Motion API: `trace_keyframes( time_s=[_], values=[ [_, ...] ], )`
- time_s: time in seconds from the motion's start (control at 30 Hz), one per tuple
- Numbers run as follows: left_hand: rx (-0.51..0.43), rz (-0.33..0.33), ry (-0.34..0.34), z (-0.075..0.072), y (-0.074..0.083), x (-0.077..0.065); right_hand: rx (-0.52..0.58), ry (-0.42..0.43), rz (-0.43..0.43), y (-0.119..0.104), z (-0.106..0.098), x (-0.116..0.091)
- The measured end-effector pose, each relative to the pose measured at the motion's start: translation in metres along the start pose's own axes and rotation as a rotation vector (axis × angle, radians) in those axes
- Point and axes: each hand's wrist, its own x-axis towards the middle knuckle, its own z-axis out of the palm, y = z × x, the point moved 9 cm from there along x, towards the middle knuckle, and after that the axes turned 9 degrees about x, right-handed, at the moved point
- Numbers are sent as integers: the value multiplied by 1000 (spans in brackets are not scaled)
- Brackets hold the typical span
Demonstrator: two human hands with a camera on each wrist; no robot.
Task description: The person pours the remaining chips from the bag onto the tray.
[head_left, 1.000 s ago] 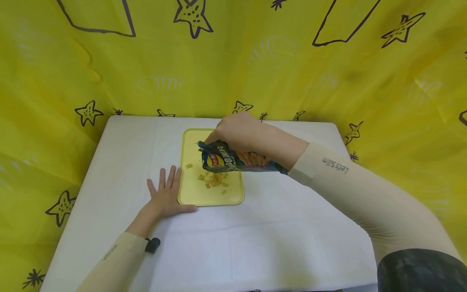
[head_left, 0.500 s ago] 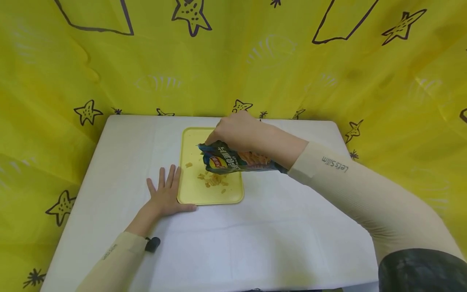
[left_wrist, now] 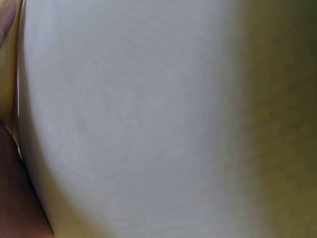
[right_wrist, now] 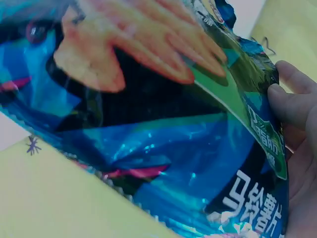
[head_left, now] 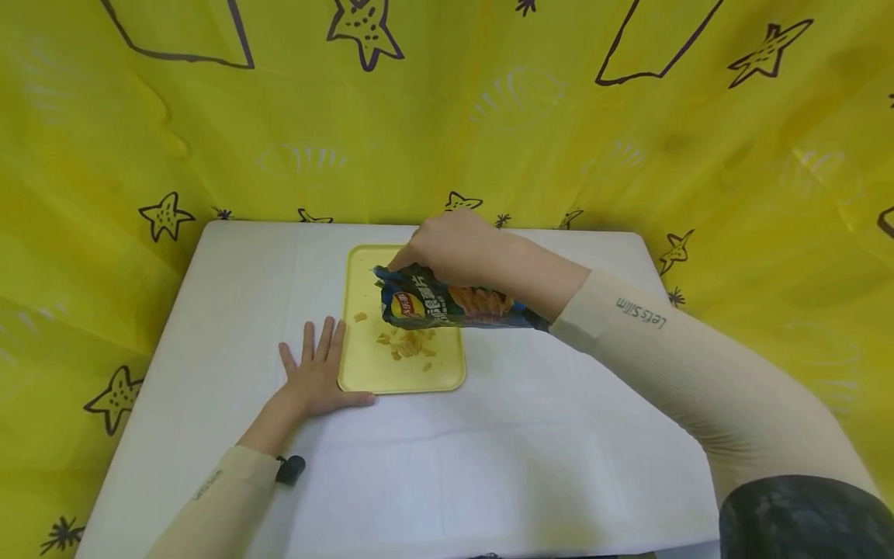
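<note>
My right hand grips a dark blue bag of potato chips, which lies tipped on its side over the far half of a yellow tray. In the right wrist view the thumb and fingers hold the edge of the chip bag. Broken chips lie in a small heap on the tray below the bag, with a few loose pieces around it. My left hand rests with fingers spread along the tray's left side, its thumb along the near edge. Part of the tray is hidden under the bag.
The tray sits on a white-covered table. A yellow curtain with dark star drawings hangs right behind the table and along both sides. A small black device is on the left wrist.
The bag dipped slightly toward me, then came back up and a little left. The chips on the tray look the same, and the left hand stays in place.
</note>
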Motion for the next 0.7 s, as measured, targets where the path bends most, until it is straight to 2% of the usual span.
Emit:
trace_keyframes(
  time_s=[0.5,0.7],
  values=[
    [-8,0,0,-3,2,-3,20,-13,12,-1,-1,3],
    [5,3,-2,-2,1,-2,-14,-24,-14,-5,3,5]
  ],
)
